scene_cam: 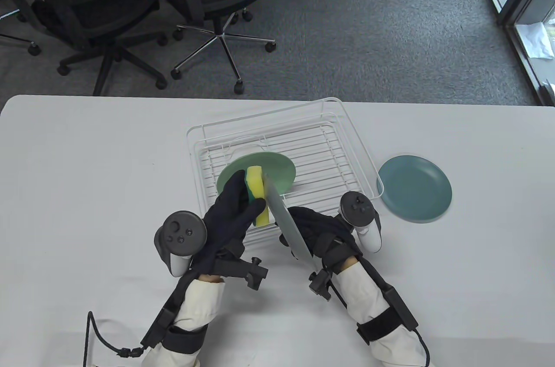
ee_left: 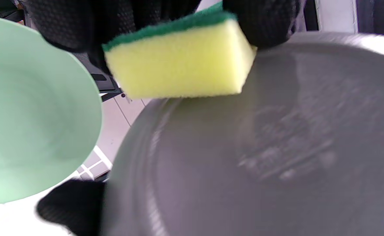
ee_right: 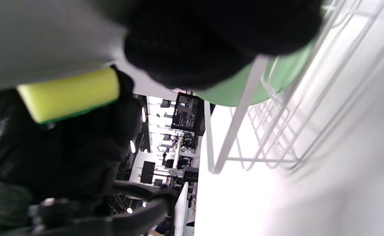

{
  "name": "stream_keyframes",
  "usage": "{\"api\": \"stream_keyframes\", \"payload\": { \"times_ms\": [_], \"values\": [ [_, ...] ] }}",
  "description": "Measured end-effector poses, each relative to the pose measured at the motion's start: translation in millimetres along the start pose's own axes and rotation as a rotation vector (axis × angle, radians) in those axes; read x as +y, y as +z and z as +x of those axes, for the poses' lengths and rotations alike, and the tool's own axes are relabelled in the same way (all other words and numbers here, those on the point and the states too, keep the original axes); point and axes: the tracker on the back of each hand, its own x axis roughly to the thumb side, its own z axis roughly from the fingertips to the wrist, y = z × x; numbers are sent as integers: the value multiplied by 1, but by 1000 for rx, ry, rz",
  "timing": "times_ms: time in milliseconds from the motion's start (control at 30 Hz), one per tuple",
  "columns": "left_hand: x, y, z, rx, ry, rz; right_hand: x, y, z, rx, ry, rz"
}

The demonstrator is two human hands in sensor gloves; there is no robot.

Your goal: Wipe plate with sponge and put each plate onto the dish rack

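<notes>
Low in the middle of the table view, the left hand (scene_cam: 230, 211) clamps the yellow-green sponge (scene_cam: 256, 200) against the grey plate (scene_cam: 288, 228). The right hand (scene_cam: 316, 232) grips this plate on edge, exposing its face for wiping. Behind them, a light green plate (scene_cam: 277, 170) lies in the white wire dish rack (scene_cam: 347, 133); a teal plate (scene_cam: 414, 193) waits at right.

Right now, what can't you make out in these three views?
- Grey round plate: edge-on in the table view, wiped face hidden; blurred in the left wrist view.
- Right hand: fingers behind the plate; a black blur in the right wrist view.
- Pale green round plate in the white wire dish rack: partly hidden by the yellow-green sponge and left hand.
</notes>
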Motion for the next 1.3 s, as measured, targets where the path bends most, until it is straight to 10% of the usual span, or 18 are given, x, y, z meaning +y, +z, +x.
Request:
{"api": "stream_keyframes", "payload": {
  "times_ms": [567, 933, 1300],
  "values": [
    [0, 14, 38, -157, -80, 39, 0, 5, -9, 149, 36, -165],
    [-55, 25, 54, -220, -302, -169, 9, 6, -12, 130, -283, -97],
    [-57, 16, 36, -125, -421, -204, 9, 5, -6, 73, -345, -17]
  ]
}}
